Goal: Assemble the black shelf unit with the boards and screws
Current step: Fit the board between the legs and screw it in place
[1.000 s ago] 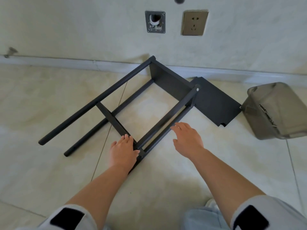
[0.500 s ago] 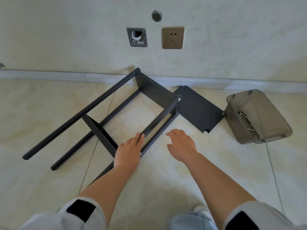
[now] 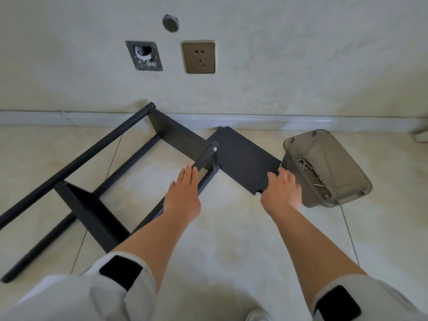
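The black shelf unit (image 3: pixel 76 165) lies on its side on the tiled floor, its round posts joined by two fitted boards. My left hand (image 3: pixel 183 198) rests with straight fingers on the upper near post, below a silver screw head (image 3: pixel 215 149). A loose black board (image 3: pixel 243 158) lies flat on the floor to the right of the frame. At that board's near right edge lies my right hand (image 3: pixel 281 189), fingers loosely bent, touching it beside a small notch. Whether the fingers grip the edge is not visible.
A translucent grey plastic bin (image 3: pixel 328 167) holding several screws (image 3: pixel 311 169) stands right of the loose board, close to my right hand. The wall with a socket (image 3: pixel 199 57) and an open wall box (image 3: pixel 144 56) rises behind, above a skirting board (image 3: pixel 301 121).
My left hand slid up the near post toward the screwed end. My right hand moved right and forward from the bare floor onto the loose board's edge. The view shifted down and left.
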